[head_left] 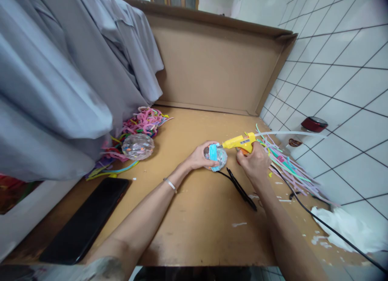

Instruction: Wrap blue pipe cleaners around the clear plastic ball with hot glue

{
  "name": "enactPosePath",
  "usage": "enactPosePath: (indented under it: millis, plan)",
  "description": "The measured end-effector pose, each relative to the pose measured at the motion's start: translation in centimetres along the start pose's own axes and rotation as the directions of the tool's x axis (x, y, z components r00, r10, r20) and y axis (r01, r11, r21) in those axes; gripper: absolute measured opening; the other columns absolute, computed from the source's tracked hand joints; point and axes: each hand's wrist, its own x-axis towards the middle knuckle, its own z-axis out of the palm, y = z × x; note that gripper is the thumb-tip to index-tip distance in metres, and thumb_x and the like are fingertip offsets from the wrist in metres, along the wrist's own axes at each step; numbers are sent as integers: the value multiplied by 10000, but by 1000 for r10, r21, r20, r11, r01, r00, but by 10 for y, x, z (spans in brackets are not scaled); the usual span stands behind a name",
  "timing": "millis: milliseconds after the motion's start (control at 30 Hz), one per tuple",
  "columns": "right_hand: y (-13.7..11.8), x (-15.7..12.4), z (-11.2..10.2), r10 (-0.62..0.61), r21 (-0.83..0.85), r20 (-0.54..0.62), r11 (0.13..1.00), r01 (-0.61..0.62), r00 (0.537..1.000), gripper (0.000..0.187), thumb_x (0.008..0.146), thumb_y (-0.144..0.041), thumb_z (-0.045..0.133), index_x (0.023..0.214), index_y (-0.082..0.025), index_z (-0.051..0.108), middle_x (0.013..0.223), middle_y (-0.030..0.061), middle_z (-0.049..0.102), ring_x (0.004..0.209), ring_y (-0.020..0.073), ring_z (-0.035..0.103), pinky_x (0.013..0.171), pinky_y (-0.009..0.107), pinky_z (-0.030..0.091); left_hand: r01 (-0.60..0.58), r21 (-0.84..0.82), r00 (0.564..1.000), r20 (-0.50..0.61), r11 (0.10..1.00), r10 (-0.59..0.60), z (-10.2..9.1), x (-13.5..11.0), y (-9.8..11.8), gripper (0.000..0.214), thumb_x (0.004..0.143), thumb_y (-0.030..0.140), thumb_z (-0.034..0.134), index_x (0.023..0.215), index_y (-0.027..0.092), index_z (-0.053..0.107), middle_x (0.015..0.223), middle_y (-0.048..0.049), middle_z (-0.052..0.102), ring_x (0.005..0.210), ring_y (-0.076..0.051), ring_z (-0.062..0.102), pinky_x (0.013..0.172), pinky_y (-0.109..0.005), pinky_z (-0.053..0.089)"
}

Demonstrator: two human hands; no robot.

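L hand (202, 155) part-curled round clear ball (223, 158); R hand (254, 162) wrapped on glue gun (241, 141) handle. Ball prob. light, slick, dentable; best held left side.

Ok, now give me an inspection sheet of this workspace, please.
Surface: brown table, dotted with white scraps.
Job's things: glue gun, nozzle at the blue strips on a clear ball.
Clutter: phone, another ball, colourful strands left, pale strands right, slim black object.
Grips: left grip holds the clear ball; right grip holds the glue gun.
Cables: black cord running off lower right.
Surroundings: cardboard, grey cloth, tiled wall.
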Motion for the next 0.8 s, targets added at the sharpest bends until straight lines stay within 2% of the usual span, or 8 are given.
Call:
enactPosePath:
  millis: [367, 800]
  plan:
    - [8, 1, 1, -122, -14, -93, 993, 121, 988, 160, 771, -363, 538, 805, -207, 528, 768, 57, 611, 686, 207, 519, 599, 296, 288, -22, 51, 1000, 6, 998, 22, 0, 0, 2, 787, 502, 282, 866, 1223, 155, 579, 1165, -81, 613, 1023, -216, 603, 949, -350, 468]
    - [9, 2, 1, -166, -3, -106, 986, 166, 980, 147, 803, -354, 518, 798, -208, 527, 780, 67, 620, 710, 216, 528, 614, 302, 294, -32, 84, 999, 8, 996, 31, 1, 1, 3, 767, 498, 265, 860, 1209, 162, 592, 1171, -76, 622, 1039, -211, 598, 960, -342, 462]
